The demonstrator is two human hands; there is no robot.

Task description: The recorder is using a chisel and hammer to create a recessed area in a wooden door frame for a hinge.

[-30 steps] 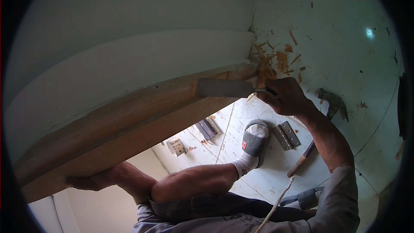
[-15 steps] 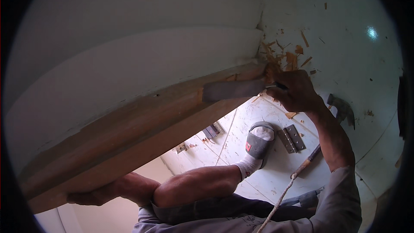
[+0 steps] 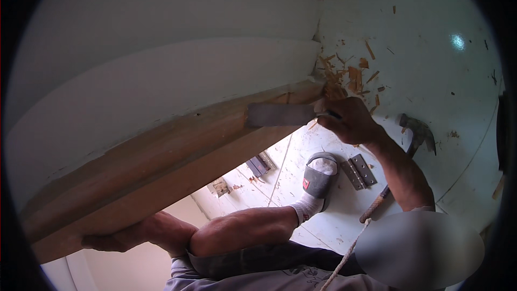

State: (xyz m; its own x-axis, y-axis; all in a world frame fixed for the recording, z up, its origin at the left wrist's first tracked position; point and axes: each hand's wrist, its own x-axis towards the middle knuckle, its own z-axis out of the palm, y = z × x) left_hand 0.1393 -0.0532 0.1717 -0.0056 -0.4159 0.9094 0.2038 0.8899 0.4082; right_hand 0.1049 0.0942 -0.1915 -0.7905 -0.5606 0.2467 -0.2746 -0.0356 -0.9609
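My right hand (image 3: 349, 121) is closed round the handle end of a flat, dark rectangular blade (image 3: 280, 115). The blade lies across the wooden frame (image 3: 177, 145), near a shallow cut in it; the tool's exact kind is unclear. At the lower left, my left hand (image 3: 110, 241) grips the frame's lower edge, its far fingers hidden. A claw hammer (image 3: 417, 132) lies on the floor beyond my right forearm, which covers part of its handle. A metal butt hinge (image 3: 359, 172) rests open on the tiles beside my slippered foot (image 3: 322, 175).
Wood chips (image 3: 353, 78) are scattered on the tiled floor where the frame meets it. More dark hinges (image 3: 259, 165) lie under the frame. A white wall (image 3: 188, 70) rises behind it. A light cord (image 3: 347, 256) hangs before my lap. A blurred patch covers my right sleeve.
The view has shifted, moving most of the scene slightly left. My right hand and the blade stay at the frame, and more of the hammer handle shows beside my forearm. My left hand keeps its place.
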